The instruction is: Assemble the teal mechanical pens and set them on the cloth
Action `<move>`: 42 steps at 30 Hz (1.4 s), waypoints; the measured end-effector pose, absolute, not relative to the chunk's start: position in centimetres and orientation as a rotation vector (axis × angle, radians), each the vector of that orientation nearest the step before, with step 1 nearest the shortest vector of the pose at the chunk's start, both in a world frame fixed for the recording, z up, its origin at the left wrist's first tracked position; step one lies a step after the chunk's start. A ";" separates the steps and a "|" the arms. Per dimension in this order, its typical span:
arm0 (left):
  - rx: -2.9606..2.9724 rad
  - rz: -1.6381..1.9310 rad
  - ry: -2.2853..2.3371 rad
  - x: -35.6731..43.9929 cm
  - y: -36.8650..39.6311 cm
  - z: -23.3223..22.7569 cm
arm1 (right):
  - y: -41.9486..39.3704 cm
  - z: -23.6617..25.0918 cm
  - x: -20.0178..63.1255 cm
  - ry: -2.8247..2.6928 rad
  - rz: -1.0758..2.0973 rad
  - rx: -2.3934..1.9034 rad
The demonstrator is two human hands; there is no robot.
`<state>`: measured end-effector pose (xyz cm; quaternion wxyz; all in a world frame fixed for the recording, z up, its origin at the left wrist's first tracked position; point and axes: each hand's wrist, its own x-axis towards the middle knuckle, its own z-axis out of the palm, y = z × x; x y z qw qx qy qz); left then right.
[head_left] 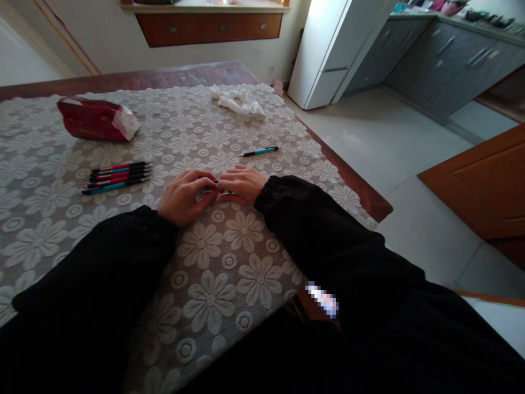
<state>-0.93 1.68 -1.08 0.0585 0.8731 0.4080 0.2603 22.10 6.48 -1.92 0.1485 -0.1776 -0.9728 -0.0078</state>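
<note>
While I review the head view, I note both hands resting together on the surface, which is covered by a floral lace cloth. My left hand and right hand meet fingertip to fingertip, each pinching one end of a small pen that lies mostly hidden between them. Four pens lie side by side well to the left. One teal pen lies alone just beyond the hands. A red tissue pack and crumpled tissue sit farther back.
</note>
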 end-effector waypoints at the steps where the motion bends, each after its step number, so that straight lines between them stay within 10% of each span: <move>1: 2.644 0.791 1.238 -0.9 1.7 -1.1 | 6.5 -2.0 22.1 -2.773 -0.017 -0.498; 42: 2.607 0.810 1.323 -0.8 1.5 -0.9 | 7.8 -2.6 22.8 -2.655 0.151 -0.486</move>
